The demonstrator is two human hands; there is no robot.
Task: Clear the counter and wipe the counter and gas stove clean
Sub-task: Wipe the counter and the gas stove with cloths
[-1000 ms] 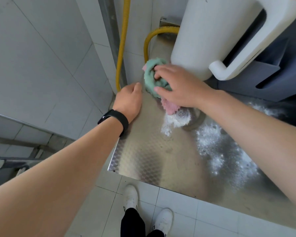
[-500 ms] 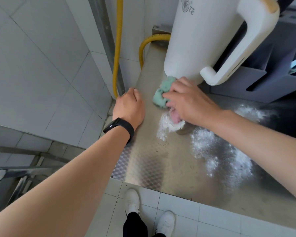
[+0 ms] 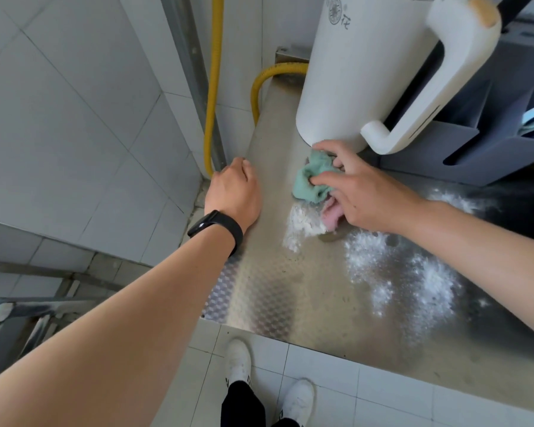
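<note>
The right hand (image 3: 364, 192) is pressed down on a bunched green and pink cloth (image 3: 312, 180), which is gripped by curled fingers and held against the metal counter (image 3: 275, 297), touching the foot of a tall white jug (image 3: 361, 72) just beyond the knuckles. The left hand (image 3: 233, 192), with a black wristband (image 3: 216, 228) behind it, is rested on the counter's corner beside the cloth, its fingers curled under and nothing seen in it. The wiping is judged to be at an early stage. A heap of white powder (image 3: 302, 223) is gathered just below the cloth, on the near side of the right hand, and a wide scatter of the same powder (image 3: 407, 272) is left under and past the right forearm. The strip of counter between the two hands, and the patch nearer the body, looks mostly free of powder, though dull marks can be made out. Clearing seems unfinished too, since the jug and a grey rack (image 3: 490, 149) beyond the right wrist are not yet taken off. The gas stove cannot be told for certain in this view, so nothing can be said of its state; it is presumed still to be wiped.
</note>
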